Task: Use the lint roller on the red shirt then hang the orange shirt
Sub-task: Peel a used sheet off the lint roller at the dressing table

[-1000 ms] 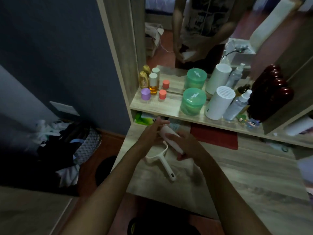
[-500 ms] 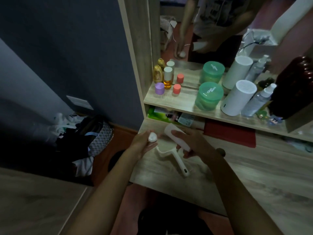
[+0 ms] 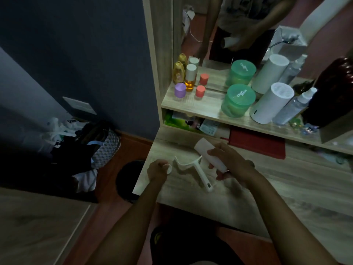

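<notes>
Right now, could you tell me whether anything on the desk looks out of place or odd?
Yes: the lint roller is in pieces. Its handle frame lies bare on the desk, the right hand holds the roll, and the left hand pinches a small white cap.

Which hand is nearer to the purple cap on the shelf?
Left. The left hand is below the purple cap; the right hand is farther right.

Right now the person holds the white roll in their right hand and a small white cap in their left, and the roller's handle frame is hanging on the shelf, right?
Not quite. The handle frame lies flat on the wooden desk, between the hands, as the head view shows. The rest holds: the right hand grips the white roll and the left hand pinches the small white cap.
</notes>
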